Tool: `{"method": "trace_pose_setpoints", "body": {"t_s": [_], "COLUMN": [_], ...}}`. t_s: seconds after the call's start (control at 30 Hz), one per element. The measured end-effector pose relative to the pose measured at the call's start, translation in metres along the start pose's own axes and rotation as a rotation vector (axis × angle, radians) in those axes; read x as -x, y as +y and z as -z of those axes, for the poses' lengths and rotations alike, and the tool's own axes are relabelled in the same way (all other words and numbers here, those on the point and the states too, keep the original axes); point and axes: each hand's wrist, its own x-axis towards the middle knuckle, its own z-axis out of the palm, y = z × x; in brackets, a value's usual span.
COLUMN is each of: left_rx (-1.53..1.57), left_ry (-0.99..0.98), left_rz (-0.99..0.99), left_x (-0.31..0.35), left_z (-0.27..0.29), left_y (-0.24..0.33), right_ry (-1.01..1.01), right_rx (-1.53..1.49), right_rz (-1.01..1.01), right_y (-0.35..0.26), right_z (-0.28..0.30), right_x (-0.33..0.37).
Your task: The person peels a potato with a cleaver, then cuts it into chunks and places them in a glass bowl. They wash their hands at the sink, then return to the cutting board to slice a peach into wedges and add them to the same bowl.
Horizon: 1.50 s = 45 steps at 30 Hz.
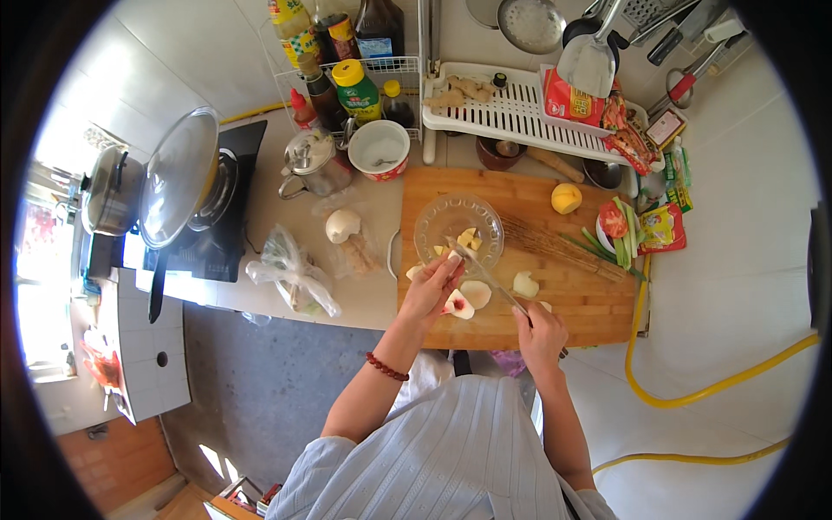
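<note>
My left hand is closed on a small pale fruit piece, mostly covered by the fingers, at the near rim of a clear glass bowl. Several cut yellowish chunks lie in that bowl. In my right hand is a knife, its blade slanting up and left to the piece in my left hand. On the wooden cutting board, beside my left hand, are a pale fruit wedge with a red centre and a white piece. Another pale chunk lies above my right hand.
Bundled brown sticks, a yellow round fruit and a plate's tomato and green stalks occupy the board's right. Left are a plastic bag, steel kettle, red-white bowl and lidded pan. A rack stands behind.
</note>
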Motion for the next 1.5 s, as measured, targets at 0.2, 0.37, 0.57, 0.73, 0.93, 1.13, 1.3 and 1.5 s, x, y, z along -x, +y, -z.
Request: {"method": "trace_pose_setpoints", "body": {"t_s": [0.2,0.37,0.57,0.73,0.93,1.13,1.3,1.5], "left_rx": [-0.040,0.072,0.120,0.190,-0.568,-1.475,-1.473,-1.399], "left_ry": [-0.020,-0.716,-1.317,-1.495,-0.833,0.281,0.329,0.257], "left_rz": [-0.013,0.027,0.260,-0.025,-0.144,-0.739,-0.735,-0.742], "left_x": [0.021,0.122,0.209,0.214,0.153,0.051,0.027,0.022], "left_z": [-0.008,-0.052,-0.116,-0.125,-0.075,0.053,0.068,0.077], "left_y": [0.022,0.067,0.094,0.076,0.060,-0.050,-0.074,-0.077], "right_ry": [-0.014,0.077,0.073,0.034,-0.008,0.041,0.106,0.111], "right_rx": [-0.168,-0.423,-0.499,-0.464,-0.429,-0.424,-0.396,-0.377], "right_rz": [-0.272,-0.448,-0.473,-0.471,-0.497,-0.508,-0.421,-0.431], "right_y": [0.014,0.031,0.040,0.018,0.030,0.028,0.025,0.024], "right_z": [-0.006,-0.014,-0.017,-0.002,-0.007,0.003,0.009,0.011], "right_x": [0.001,0.010,0.016,0.016,0.035,0.048,0.055,0.061]}}
